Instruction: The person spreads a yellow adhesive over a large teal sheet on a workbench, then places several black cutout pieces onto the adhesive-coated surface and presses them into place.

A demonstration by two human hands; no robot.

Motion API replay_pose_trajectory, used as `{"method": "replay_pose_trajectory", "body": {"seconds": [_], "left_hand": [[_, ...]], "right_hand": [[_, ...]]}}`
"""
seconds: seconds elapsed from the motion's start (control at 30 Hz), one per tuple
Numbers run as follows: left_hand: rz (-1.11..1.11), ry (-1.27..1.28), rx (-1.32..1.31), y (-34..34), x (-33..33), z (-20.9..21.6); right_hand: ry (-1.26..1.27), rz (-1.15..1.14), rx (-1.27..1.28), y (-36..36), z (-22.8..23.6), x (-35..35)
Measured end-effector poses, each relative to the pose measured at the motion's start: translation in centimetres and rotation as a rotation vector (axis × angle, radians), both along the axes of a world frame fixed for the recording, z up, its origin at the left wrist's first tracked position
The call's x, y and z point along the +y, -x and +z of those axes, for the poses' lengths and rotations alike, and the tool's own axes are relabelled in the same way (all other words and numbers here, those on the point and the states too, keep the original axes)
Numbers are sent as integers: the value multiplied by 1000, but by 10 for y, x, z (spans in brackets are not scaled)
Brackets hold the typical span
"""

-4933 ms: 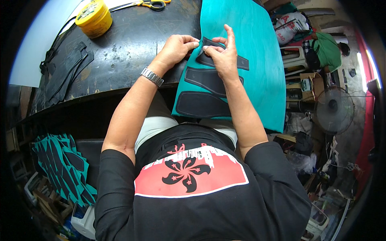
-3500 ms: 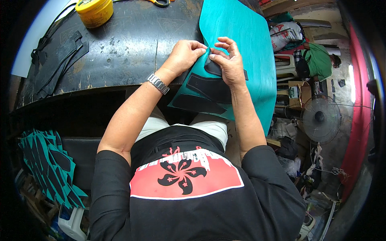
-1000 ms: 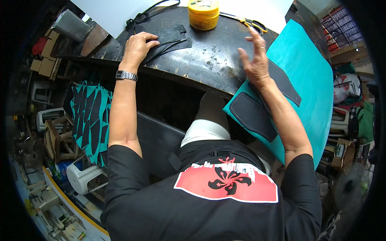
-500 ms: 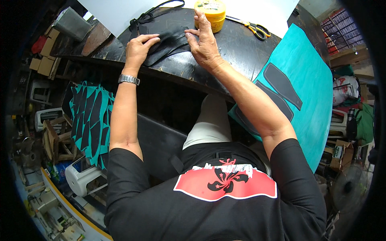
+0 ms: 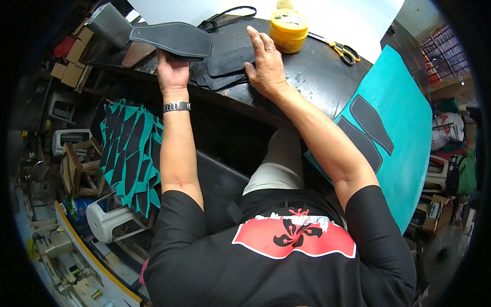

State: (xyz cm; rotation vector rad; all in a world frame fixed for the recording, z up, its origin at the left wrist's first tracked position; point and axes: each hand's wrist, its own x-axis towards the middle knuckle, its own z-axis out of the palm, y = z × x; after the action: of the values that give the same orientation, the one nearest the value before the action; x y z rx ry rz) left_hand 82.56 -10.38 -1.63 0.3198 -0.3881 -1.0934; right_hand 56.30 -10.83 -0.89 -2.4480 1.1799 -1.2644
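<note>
My left hand (image 5: pixel 173 74) holds up a flat black sole-shaped piece (image 5: pixel 171 38) with a pale outline near its edge; the fingers are hidden beneath it. To its right, a loose pile of similar black pieces (image 5: pixel 225 64) lies near the front edge of the dark table. My right hand (image 5: pixel 267 69) rests at the pile's right side, fingers stretched out and thumb apart, with nothing gripped. Just beyond that hand stands a yellow round tub (image 5: pixel 289 31).
Black-and-yellow scissors (image 5: pixel 347 52) lie right of the tub. A teal sheet (image 5: pixel 406 158) bearing dark cut shapes hangs over the table's right side. A black strap (image 5: pixel 225 19) and a grey metal box (image 5: pixel 109 25) sit at the back left. Teal-and-black offcuts (image 5: pixel 130 153) are piled at lower left.
Both hands were fingering black pieces at the table. My left hand has lifted a sole-shaped piece up and left; my right hand has flattened out beside the pile. The view has shifted slightly.
</note>
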Motion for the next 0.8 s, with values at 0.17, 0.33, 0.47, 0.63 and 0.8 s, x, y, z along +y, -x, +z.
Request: {"method": "replay_pose_trajectory", "body": {"seconds": [0.17, 0.33, 0.47, 0.63, 0.8], "left_hand": [[9, -108, -3, 21, 4, 5], [-49, -118, 15, 52, 2, 17], [-113, -105, -14, 75, 7, 27], [-245, -81, -132, 109, 15, 40], [-296, -131, -127, 167, 22, 36]], "right_hand": [[47, -25, 40, 1, 1, 6], [61, -56, 70, 9, 7, 7], [-177, 138, -504, 3, 21, 1], [-729, 131, -1036, 38, 34, 8], [-176, 47, -647, 140, 54, 38]]}}
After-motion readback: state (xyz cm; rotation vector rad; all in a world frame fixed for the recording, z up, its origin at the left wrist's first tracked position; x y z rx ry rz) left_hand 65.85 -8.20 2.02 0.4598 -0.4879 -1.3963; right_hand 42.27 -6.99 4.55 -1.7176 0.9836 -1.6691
